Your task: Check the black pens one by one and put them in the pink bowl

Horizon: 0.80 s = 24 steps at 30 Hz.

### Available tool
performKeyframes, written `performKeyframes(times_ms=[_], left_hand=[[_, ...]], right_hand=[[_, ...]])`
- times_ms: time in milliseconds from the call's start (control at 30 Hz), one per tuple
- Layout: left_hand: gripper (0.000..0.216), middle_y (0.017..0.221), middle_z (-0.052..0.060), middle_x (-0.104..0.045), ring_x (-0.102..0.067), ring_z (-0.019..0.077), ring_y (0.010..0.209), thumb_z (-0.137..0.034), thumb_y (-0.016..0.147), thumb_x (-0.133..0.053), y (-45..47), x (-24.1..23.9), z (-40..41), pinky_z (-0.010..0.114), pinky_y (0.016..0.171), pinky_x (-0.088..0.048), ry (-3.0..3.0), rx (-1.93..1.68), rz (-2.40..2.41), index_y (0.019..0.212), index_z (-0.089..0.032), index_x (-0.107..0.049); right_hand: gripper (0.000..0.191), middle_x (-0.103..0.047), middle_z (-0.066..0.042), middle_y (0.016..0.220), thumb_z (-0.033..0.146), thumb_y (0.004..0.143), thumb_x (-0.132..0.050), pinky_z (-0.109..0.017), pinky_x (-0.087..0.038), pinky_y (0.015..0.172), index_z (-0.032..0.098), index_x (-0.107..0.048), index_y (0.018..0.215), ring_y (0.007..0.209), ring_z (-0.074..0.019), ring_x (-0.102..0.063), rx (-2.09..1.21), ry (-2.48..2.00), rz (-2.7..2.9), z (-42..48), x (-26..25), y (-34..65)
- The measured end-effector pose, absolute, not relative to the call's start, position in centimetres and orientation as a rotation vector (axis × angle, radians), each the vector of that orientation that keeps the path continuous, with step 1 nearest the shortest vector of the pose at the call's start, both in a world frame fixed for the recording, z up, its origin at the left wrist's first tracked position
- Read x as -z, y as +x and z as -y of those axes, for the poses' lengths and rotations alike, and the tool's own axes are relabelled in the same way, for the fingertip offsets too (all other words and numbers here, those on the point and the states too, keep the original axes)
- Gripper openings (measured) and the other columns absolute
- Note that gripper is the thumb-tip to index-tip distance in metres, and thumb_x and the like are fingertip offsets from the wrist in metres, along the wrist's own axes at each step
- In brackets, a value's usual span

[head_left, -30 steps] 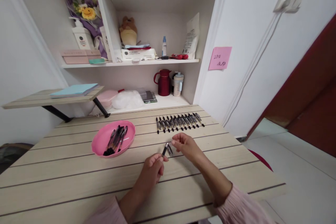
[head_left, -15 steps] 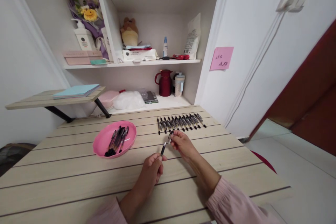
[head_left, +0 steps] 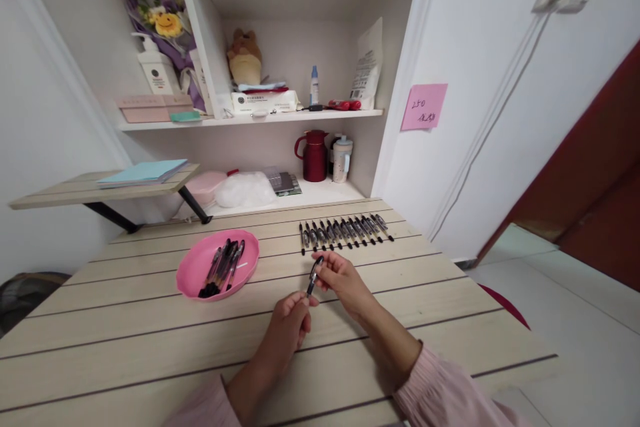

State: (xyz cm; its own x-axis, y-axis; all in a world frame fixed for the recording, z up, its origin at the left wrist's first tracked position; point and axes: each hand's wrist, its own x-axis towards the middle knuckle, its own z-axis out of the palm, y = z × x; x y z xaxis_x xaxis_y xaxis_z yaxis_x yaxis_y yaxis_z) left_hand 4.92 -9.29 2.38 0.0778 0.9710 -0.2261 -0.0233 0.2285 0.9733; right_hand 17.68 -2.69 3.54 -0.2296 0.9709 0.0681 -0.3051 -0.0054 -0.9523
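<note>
Between my hands, above the slatted table, is a black pen [head_left: 311, 285]. My left hand [head_left: 290, 320] is closed around its lower barrel. At its upper end, my right hand [head_left: 345, 280] pinches the pen cap [head_left: 317, 268], which sits over the tip; whether it is pressed fully down I cannot tell. Beyond my hands, a row of several black pens [head_left: 345, 232] lies side by side. To the left stands a pink bowl [head_left: 186, 273] with several more pens [head_left: 223, 268] and a small white strip inside.
Behind the table [head_left: 150, 347] is a white shelf unit [head_left: 280, 121] with a red jug [head_left: 315, 157], a pale cup [head_left: 342, 160] and a clear plastic bag [head_left: 245, 190]. A raised wooden stand [head_left: 65, 190] with blue paper [head_left: 145, 172] is at the left. A pink note [head_left: 424, 107] hangs on the wall.
My right hand has brought the cap down and left onto the pen, covering the tip that was bare. My left hand has stayed in place with the barrel.
</note>
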Motion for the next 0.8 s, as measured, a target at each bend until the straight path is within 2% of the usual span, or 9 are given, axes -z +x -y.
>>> performKeyframes(times_ms=[133, 300, 633, 700, 800], left_hand=[[0.023, 0.047, -0.008, -0.042, -0.025, 0.0036, 0.032, -0.036, 0.073, -0.045, 5.0, -2.2, 9.3, 0.018, 0.034, -0.011, 1.036, -1.011, -1.237, 0.081, -0.016, -0.053], [0.019, 0.046, -0.008, -0.043, -0.025, 0.0032, 0.031, -0.035, 0.073, -0.045, 5.0, -2.2, 9.3, 0.017, 0.033, -0.01, 1.028, -1.027, -1.234, 0.074, -0.017, -0.051], [0.017, 0.043, -0.007, -0.042, -0.024, 0.0032, 0.029, -0.03, 0.071, -0.047, 5.2, -1.6, 9.2, 0.017, 0.032, -0.013, 1.049, -1.043, -1.259, 0.067, -0.016, -0.054], [0.02, 0.044, -0.007, -0.044, -0.027, 0.004, 0.03, -0.032, 0.071, -0.047, 5.0, -1.6, 8.8, 0.017, 0.031, -0.016, 1.08, -1.049, -1.283, 0.07, -0.015, -0.057], [0.027, 0.049, -0.004, -0.05, -0.039, 0.0071, 0.036, -0.036, 0.07, -0.05, 3.8, -2.4, 7.9, 0.018, 0.036, -0.028, 1.226, -1.157, -1.381, 0.077, -0.014, -0.063]], right_hand=[[0.029, -0.053, 0.006, 0.05, 0.037, 0.062, -0.068, -0.017, -0.033, 0.042, 0.016, -0.057, 0.078, 0.041, -0.0052, -0.045, -1.593, -0.847, 1.192, 3.1, -3.2, 17.7], [0.033, -0.055, 0.005, 0.047, 0.04, 0.063, -0.068, -0.018, -0.029, 0.04, 0.015, -0.055, 0.08, 0.039, -0.007, -0.048, -1.679, -0.807, 1.212, 3.3, -2.4, 17.4], [0.035, -0.055, 0.004, 0.049, 0.041, 0.062, -0.069, -0.018, -0.031, 0.041, 0.014, -0.056, 0.081, 0.04, -0.0068, -0.048, -1.634, -0.811, 1.148, 4.3, -1.8, 16.9], [0.037, -0.058, 0.002, 0.053, 0.044, 0.063, -0.068, -0.017, -0.03, 0.041, 0.014, -0.056, 0.082, 0.042, -0.0063, -0.048, -1.633, -0.8, 1.148, 4.3, -1.7, 17.1], [0.041, -0.061, 0.0, 0.063, 0.049, 0.066, -0.063, -0.017, -0.029, 0.04, 0.015, -0.056, 0.089, 0.043, -0.0053, -0.047, -1.601, -0.807, 1.106, 4.0, -1.6, 17.6]])
